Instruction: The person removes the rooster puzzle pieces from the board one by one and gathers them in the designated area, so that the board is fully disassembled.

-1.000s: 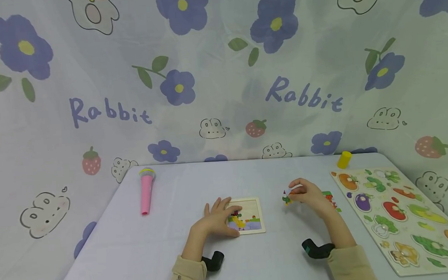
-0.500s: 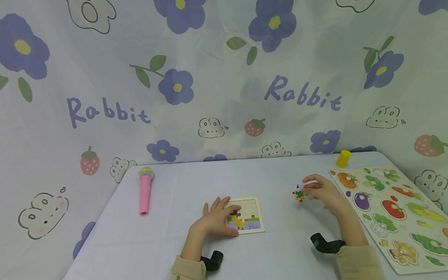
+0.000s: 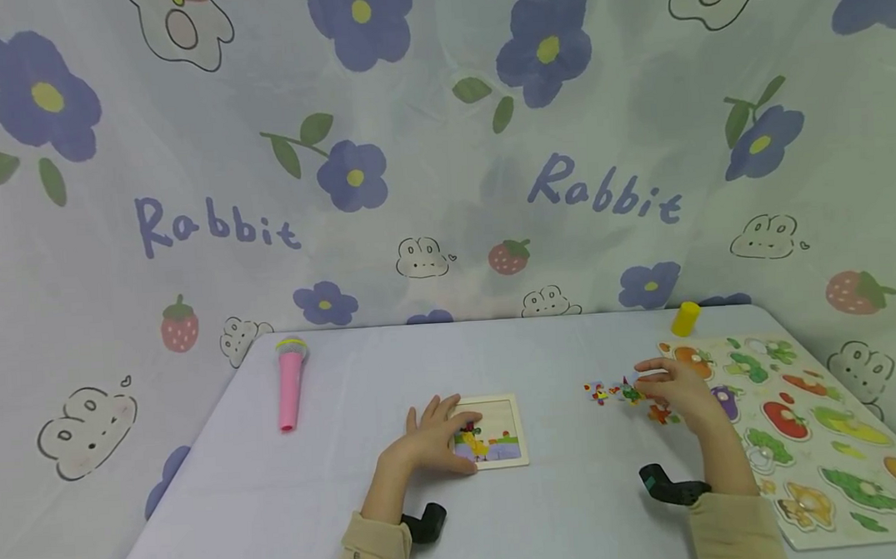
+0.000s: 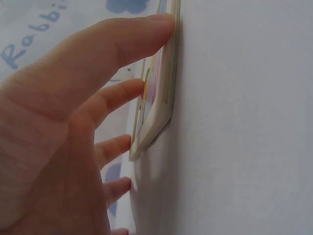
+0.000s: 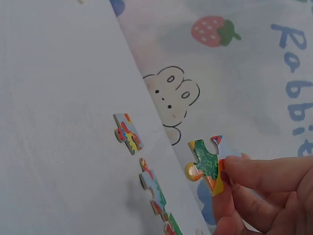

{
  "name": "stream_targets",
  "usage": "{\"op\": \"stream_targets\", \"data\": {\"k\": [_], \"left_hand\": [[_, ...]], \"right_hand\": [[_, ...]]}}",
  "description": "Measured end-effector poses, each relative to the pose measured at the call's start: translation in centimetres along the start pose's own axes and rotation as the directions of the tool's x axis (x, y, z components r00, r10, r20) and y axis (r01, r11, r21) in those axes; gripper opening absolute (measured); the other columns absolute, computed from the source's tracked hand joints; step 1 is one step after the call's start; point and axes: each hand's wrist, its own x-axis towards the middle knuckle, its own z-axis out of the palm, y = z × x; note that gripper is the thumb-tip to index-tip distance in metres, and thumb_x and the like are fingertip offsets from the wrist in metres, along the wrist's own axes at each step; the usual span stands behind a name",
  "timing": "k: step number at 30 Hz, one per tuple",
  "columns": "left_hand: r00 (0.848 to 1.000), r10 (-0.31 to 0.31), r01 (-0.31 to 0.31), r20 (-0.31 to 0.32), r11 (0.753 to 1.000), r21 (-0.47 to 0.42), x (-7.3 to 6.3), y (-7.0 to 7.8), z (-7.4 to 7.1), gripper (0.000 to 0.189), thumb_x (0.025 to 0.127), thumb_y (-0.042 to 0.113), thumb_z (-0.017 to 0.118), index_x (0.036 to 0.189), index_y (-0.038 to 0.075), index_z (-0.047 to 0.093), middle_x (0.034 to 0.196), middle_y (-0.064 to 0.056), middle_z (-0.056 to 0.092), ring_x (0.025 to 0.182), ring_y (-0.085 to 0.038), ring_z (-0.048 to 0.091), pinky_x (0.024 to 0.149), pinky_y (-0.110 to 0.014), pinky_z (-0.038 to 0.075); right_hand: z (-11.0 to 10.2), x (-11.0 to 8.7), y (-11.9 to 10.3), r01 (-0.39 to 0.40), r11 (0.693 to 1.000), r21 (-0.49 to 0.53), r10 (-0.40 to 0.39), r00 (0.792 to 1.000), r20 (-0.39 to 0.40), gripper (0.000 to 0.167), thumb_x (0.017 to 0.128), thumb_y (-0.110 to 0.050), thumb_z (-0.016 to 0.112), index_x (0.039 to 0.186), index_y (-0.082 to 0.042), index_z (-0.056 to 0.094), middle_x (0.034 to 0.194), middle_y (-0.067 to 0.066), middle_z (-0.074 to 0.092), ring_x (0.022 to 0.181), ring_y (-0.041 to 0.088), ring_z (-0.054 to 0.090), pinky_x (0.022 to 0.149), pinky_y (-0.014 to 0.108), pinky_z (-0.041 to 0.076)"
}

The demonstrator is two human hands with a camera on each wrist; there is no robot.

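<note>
My left hand (image 3: 428,439) lies over the left side of a small wooden puzzle tray (image 3: 522,430), fingers spread. In the left wrist view, the thumb (image 4: 122,41) presses the tray's near edge. Part of a picture with a yellow figure fills the tray's lower half. Between thumb and fingers, my right hand (image 3: 682,394) pinches a green and yellow jigsaw puzzle piece (image 5: 207,161), raised above the table. Loose puzzle pieces (image 5: 154,188) lie on the cloth just beyond and under it, one colourful piece (image 5: 128,134) apart from the others. The right hand partly hides them in the head view.
At the right stands a large vegetable peg board (image 3: 795,481), with a yellow cylinder (image 3: 686,319) behind it. A pink toy microphone (image 3: 290,391) lies at the left. A patterned cloth (image 3: 450,146) hangs behind the table.
My right hand has moved rightward with the pinched puzzle piece, uncovering loose pieces on the table to its left. My left hand stays on the tray.
</note>
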Motion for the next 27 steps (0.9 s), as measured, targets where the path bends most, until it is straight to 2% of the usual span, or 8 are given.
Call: {"op": "stream_targets", "data": {"k": [4,7,15,27], "left_hand": [[1.000,-0.005,0.005,0.000,1.000,-0.002,0.0,0.0,0.0,0.069,0.071,0.037,0.075,0.133,0.024,0.047,0.151,-0.011,0.021,0.139,-0.040,0.008,0.102,-0.068,-0.001],[1.000,-0.005,0.005,-0.004,1.000,-0.001,-0.1,0.1,0.1,0.069,0.071,0.036,0.075,0.133,0.023,0.047,0.150,-0.012,0.021,0.138,-0.040,0.009,0.102,-0.068,-0.001],[1.000,-0.001,0.001,-0.007,1.000,0.005,-0.1,0.0,0.1,0.069,0.071,0.037,0.075,0.133,0.023,0.047,0.150,-0.012,0.022,0.138,-0.041,0.010,0.102,-0.068,-0.001],[1.000,0.001,-0.001,-0.012,1.000,0.016,0.0,0.0,0.1,0.069,0.071,0.038,0.075,0.132,0.023,0.048,0.150,-0.011,0.022,0.138,-0.040,0.010,0.102,-0.068,0.001]], "right_hand": [[-0.1,0.0,0.6,-0.047,0.996,-0.073,0.049,0.999,0.024,0.044,0.088,-0.018,0.061,0.122,0.006,0.049,0.083,0.000,0.062,0.070,0.016,0.053,0.062,0.030,0.040],[0.0,0.1,1.1,-0.072,0.993,-0.097,0.076,0.996,0.044,0.042,0.087,-0.017,0.062,0.119,0.007,0.051,0.079,-0.001,0.062,0.069,0.015,0.054,0.063,0.029,0.042],[0.4,0.2,1.8,-0.123,0.986,-0.112,0.128,0.991,0.044,0.032,0.084,-0.010,0.063,0.110,0.007,0.060,0.084,0.002,0.062,0.070,0.014,0.053,0.063,0.025,0.046],[0.7,0.3,1.7,-0.100,0.977,-0.190,0.105,0.994,0.016,0.030,0.078,-0.010,0.068,0.104,0.005,0.064,0.076,0.002,0.056,0.064,0.015,0.049,0.058,0.027,0.043]]}}
